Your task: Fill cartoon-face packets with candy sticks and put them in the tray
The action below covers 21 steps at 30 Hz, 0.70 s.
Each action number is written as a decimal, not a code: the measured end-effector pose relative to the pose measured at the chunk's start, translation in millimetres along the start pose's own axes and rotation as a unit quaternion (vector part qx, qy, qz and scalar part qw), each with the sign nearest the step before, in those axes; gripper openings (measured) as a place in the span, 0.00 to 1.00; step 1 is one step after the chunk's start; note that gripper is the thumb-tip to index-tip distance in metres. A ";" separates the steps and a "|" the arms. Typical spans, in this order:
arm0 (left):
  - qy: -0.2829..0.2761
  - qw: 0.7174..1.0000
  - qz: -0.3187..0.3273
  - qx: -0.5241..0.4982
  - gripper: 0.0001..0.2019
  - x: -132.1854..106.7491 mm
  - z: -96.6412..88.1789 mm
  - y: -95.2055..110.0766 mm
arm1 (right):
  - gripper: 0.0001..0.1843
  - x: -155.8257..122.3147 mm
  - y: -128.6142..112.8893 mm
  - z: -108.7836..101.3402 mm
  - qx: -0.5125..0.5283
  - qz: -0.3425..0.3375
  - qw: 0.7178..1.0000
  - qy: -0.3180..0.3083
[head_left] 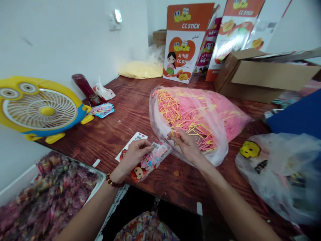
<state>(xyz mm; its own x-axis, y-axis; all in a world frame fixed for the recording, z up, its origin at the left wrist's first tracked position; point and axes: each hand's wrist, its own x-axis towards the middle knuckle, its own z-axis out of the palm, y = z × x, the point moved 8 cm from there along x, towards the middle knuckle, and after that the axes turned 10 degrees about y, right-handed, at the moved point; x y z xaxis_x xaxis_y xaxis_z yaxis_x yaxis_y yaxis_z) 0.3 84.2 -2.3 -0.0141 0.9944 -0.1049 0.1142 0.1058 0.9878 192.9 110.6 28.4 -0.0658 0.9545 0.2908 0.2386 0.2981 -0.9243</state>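
My left hand [134,154] is closed on a small clear printed packet [150,161] with a cartoon figure on it and pink sticks inside. My right hand [185,144] pinches a few pink and yellow sticks [175,134] at the mouth of a big clear plastic bag [195,117] full of the same sticks. The packet's open end lies close to my right hand's fingers. A flat empty packet [131,144] lies on the wooden table [120,117] just behind my left hand.
A yellow cartoon desk fan [40,108] stands at the left. A tray of filled packets [45,194] sits at lower left. Orange CC Stick cartons [185,40] and a brown cardboard box [260,75] stand at the back. Another plastic bag [283,174] lies at right.
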 end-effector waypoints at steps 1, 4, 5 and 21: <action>0.004 1.000 -0.001 -0.006 0.12 -1.9 3.4 0.4 | 0.13 -0.9 -7.6 5.1 -0.016 -0.013 1.000 -0.014; 0.006 1.000 0.004 0.004 0.12 -5.0 8.2 1.2 | 0.13 -4.1 -25.2 20.2 -0.039 -0.045 0.996 -0.059; 0.002 1.000 0.005 0.014 0.12 -5.3 8.8 0.0 | 0.13 -5.3 -28.8 24.8 -0.044 -0.056 0.995 -0.072; -0.027 0.992 0.104 0.066 0.14 -15.0 11.7 -0.1 | 0.06 -5.3 -17.6 18.4 0.117 0.036 0.992 0.009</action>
<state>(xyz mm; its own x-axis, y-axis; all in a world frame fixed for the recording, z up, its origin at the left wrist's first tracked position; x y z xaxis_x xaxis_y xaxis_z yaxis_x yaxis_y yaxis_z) 12.1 69.3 -2.1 0.0766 0.9929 0.0905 0.2379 -0.1063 0.9654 171.2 100.5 38.5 -0.0391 0.9735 0.2253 0.0109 0.2259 -0.9741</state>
